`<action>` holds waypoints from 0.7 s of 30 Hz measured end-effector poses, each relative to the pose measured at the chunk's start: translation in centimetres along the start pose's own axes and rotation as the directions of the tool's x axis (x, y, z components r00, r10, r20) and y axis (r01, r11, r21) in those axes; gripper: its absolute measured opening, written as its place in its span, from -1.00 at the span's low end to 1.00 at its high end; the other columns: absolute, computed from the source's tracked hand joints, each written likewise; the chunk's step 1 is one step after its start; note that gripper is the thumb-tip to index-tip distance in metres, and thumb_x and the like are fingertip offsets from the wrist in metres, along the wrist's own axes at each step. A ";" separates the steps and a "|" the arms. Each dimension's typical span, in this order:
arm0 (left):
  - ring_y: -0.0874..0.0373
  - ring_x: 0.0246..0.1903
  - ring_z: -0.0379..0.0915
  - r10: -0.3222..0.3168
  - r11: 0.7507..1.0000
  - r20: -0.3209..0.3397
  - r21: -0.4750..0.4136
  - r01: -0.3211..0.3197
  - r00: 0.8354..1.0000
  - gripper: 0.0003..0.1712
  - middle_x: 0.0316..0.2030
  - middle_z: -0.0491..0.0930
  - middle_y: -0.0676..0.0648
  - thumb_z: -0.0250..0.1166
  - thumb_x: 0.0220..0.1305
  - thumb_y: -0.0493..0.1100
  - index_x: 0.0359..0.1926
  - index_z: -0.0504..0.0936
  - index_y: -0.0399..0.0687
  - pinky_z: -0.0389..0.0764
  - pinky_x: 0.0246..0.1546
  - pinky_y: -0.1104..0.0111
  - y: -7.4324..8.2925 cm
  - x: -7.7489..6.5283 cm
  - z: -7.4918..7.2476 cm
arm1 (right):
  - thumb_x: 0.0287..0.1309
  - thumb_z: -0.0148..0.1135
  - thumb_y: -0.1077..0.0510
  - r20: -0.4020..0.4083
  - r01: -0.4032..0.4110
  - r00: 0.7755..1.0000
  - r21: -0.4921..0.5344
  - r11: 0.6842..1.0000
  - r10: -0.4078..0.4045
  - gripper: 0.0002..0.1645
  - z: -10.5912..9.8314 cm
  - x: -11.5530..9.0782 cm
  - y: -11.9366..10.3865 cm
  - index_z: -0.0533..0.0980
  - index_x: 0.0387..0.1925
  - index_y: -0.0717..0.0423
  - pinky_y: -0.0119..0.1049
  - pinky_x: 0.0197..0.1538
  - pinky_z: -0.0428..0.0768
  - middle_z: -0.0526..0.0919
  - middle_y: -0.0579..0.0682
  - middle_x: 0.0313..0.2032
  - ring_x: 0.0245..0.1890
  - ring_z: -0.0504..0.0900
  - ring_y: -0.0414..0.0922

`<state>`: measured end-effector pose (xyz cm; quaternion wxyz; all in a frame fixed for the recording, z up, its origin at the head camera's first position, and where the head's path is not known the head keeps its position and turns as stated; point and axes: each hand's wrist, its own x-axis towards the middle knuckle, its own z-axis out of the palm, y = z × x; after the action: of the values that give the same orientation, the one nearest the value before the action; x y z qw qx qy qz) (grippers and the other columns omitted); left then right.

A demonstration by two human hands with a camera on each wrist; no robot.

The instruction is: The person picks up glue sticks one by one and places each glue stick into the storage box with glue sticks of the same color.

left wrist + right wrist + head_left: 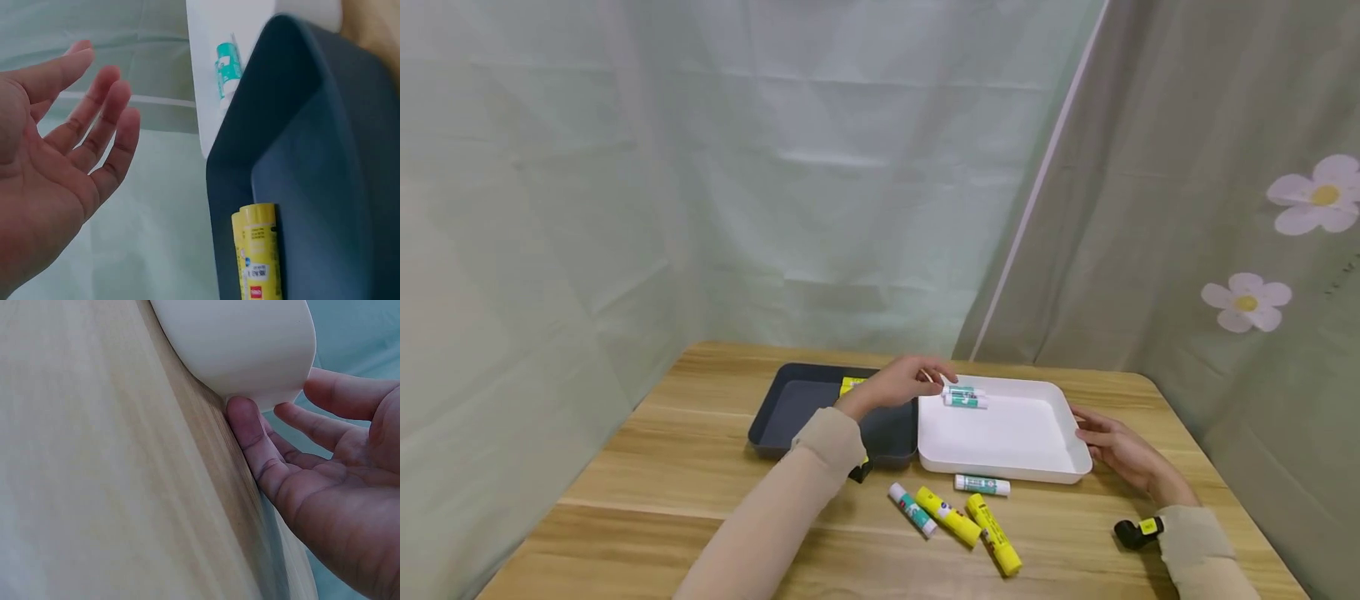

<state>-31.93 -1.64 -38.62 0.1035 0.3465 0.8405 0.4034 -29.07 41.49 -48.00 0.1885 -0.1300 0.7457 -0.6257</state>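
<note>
Head view: I'm hovering the left hand (898,383), empty, fingers parted, just left of two white-and-green cylindrical glue sticks (966,402) lying sideways in a white rectangular tray (1022,437) the spread right hand (1126,452) is touching.

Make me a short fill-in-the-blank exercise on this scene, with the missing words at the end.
1. Of the dark tray and the white tray, the right hand touches the ____ one.
2. The sticks lying in the dark tray are ____ in colour.
3. On the table, outside both trays, lie two yellow sticks and ____ green sticks.
4. The hand nearer the sticks in the white tray is the ____ hand.

Missing words: white; yellow; two; left.
</note>
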 end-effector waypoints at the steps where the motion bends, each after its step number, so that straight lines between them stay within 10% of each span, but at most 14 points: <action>1: 0.02 -0.03 0.60 0.008 1.000 0.004 -0.005 -0.008 1.000 -0.69 0.02 0.68 -0.07 0.21 0.53 -0.31 0.18 0.71 -0.04 0.63 -0.02 0.28 0.0 -0.4 0.1 | 0.60 -0.03 0.22 0.001 0.003 1.000 -0.002 1.000 -0.003 -0.15 0.0 0.0 -0.1 -0.24 0.58 0.47 -0.36 0.09 0.62 0.45 -0.09 0.18 0.05 0.60 -0.28; 21: 0.17 -0.05 0.60 0.033 0.998 -0.001 -0.047 -0.033 0.999 -0.71 0.03 0.67 -0.11 0.23 0.54 -0.25 0.18 0.70 0.02 0.61 0.02 0.31 -0.6 -7.2 2.0 | 0.60 -0.03 0.23 -0.011 0.003 1.000 -0.001 1.000 -0.003 -0.15 -0.7 -1.6 0.2 -0.26 0.57 0.48 -0.37 0.09 0.62 0.46 -0.14 0.16 0.05 0.60 -0.29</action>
<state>-26.02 -5.48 -41.13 0.1050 0.3578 0.8250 0.4247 -27.96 42.77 -47.88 0.1833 -0.1276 0.7468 -0.6264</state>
